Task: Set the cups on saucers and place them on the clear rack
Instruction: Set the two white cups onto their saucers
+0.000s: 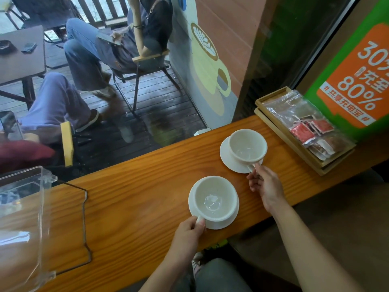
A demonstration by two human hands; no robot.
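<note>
Two white cups stand on white saucers on the wooden counter. The near cup (214, 199) sits on its saucer (230, 218) close to the front edge, and my left hand (189, 230) pinches its handle. The far cup (247, 146) rests on its saucer (227, 159) further right and back, with my right hand (266, 184) gripping its handle from the near side. The clear rack (23, 218) with its thin wire edge (84, 218) lies at the left end of the counter, well apart from both cups.
A wooden tray (294, 142) holding a plastic bag of red sachets (305, 121) sits at the right by a green and orange sign (357, 81). A window runs behind the wooden counter (136, 197); people sit on chairs outside.
</note>
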